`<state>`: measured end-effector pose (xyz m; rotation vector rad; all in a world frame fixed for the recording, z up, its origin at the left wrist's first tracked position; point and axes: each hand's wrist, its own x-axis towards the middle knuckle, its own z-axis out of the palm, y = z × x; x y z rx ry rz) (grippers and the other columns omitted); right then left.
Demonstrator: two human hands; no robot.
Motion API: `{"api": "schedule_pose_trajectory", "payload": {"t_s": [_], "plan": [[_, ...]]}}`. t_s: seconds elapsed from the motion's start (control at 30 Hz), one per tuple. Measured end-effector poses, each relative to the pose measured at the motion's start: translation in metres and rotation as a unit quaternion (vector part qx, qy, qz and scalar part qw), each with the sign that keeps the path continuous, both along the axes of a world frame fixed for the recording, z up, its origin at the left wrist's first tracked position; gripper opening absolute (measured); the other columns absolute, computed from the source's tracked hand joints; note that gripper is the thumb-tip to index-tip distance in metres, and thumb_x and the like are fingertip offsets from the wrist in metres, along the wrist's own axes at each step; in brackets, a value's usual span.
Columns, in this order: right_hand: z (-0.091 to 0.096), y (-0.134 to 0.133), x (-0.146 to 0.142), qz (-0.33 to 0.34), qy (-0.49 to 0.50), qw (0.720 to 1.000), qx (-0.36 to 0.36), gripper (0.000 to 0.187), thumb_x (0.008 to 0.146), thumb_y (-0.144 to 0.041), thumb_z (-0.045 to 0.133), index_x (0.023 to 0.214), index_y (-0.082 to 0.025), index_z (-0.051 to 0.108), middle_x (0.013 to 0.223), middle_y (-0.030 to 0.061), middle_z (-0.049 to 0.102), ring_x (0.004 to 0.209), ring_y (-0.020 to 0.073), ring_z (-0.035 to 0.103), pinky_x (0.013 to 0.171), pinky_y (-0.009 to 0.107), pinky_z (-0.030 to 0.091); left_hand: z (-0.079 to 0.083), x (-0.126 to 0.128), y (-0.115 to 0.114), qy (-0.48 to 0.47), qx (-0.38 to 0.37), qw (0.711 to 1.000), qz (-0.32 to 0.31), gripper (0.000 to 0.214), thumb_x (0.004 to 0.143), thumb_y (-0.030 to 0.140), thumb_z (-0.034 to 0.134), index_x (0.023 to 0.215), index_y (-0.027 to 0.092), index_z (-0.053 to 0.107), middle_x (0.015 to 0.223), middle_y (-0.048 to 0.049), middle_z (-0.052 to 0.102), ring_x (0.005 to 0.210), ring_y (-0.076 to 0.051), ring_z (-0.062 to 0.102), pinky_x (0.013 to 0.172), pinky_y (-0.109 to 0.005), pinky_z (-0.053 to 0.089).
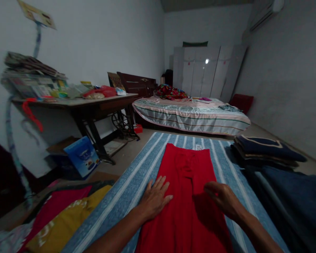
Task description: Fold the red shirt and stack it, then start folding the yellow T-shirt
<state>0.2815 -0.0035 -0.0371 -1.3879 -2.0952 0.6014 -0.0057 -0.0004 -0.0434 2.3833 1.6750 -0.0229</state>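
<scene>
A red garment (186, 182) lies stretched flat along a blue striped cloth (137, 175) in front of me. My left hand (155, 198) rests flat on the garment's left edge, fingers spread and holding nothing. My right hand (221, 196) hovers over or touches the garment's right side, palm down, with its fingers curled slightly inward; nothing shows in its grasp.
A pile of folded dark clothes (265, 149) sits to the right, with more dark fabric (292, 196) nearer. Red and yellow clothes (63, 218) lie at the lower left. A cluttered table (94, 103) stands left, a bed (192, 114) and white wardrobe (205, 72) behind.
</scene>
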Motion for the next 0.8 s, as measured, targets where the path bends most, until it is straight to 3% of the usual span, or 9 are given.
{"api": "schedule_pose_trajectory", "payload": {"t_s": [0.13, 0.3, 0.53, 0.8], "plan": [[-0.014, -0.033, 0.007, -0.035, 0.029, 0.999, -0.005, 0.03, 0.087, -0.035, 0.039, 0.068, -0.02, 0.057, 0.065, 0.0013, 0.06, 0.063, 0.0168, 0.056, 0.059, 0.025, 0.037, 0.002, 0.004, -0.019, 0.007, -0.008, 1.0, 0.005, 0.061, 0.093, 0.051, 0.031, 0.143, 0.018, 0.037, 0.154, -0.0108, 0.021, 0.143, -0.026, 0.015, 0.114, -0.055, 0.011], [-0.04, -0.056, 0.016, -0.08, 0.06, 0.995, -0.027, 0.033, 0.085, -0.042, 0.043, 0.067, -0.02, 0.058, 0.062, 0.0014, 0.058, 0.059, 0.0169, 0.055, 0.055, 0.026, 0.037, 0.008, 0.006, -0.034, 0.022, -0.034, 0.999, 0.016, 0.063, 0.093, 0.053, 0.028, 0.145, 0.018, 0.034, 0.155, -0.0096, 0.019, 0.144, -0.025, 0.013, 0.114, -0.053, 0.011], [-0.066, -0.063, 0.013, -0.158, 0.195, 0.968, -0.013, 0.046, 0.083, -0.061, 0.047, 0.082, -0.019, 0.066, 0.074, 0.0067, 0.067, 0.069, 0.0219, 0.062, 0.063, 0.03, 0.048, 0.001, 0.001, -0.039, 0.022, -0.026, 0.999, 0.012, 0.064, 0.093, 0.056, 0.026, 0.146, 0.02, 0.032, 0.155, -0.0089, 0.02, 0.143, -0.025, 0.014, 0.113, -0.055, 0.013], [-0.067, -0.064, 0.015, -0.175, 0.218, 0.96, -0.023, 0.041, 0.082, -0.058, 0.051, 0.087, -0.021, 0.068, 0.083, 0.006, 0.069, 0.079, 0.0241, 0.065, 0.069, 0.031, 0.05, 0.001, 0.003, -0.045, 0.017, -0.004, 1.0, 0.014, 0.063, 0.093, 0.056, 0.025, 0.145, 0.021, 0.033, 0.154, -0.0089, 0.021, 0.143, -0.025, 0.015, 0.114, -0.054, 0.012]]}}
